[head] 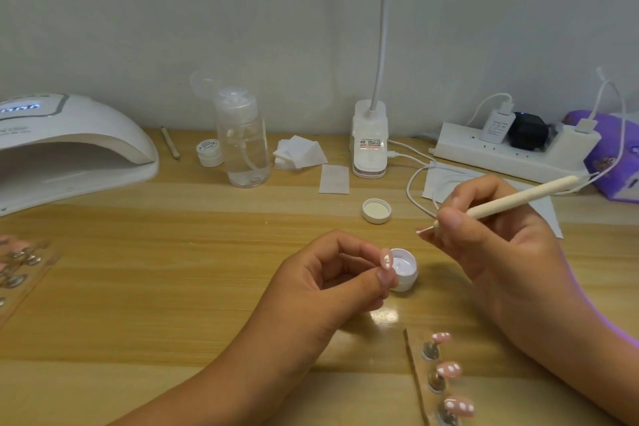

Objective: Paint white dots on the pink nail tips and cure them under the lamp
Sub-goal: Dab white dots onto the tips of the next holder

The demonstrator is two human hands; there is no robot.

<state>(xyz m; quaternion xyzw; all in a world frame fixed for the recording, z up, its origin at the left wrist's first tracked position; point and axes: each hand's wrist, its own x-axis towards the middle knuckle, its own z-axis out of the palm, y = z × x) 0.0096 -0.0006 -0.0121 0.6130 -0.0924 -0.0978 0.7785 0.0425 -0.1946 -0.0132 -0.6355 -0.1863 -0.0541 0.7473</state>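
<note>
The left hand [332, 284] pinches a pink nail tip [386, 259] between thumb and forefinger, touching the open paint pot [405, 270] at mid-table [207, 252]. At two o'clock from the pot, the right hand [494, 239] pinches a dotting pen [511, 199]. Three dotted tips [449, 369] sit at five o'clock, and the curing lamp [69, 145] at ten.

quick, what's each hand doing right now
Left hand: pinches a pink nail tip between thumb and fingertip.
Right hand: grips the dotting pen.
</note>
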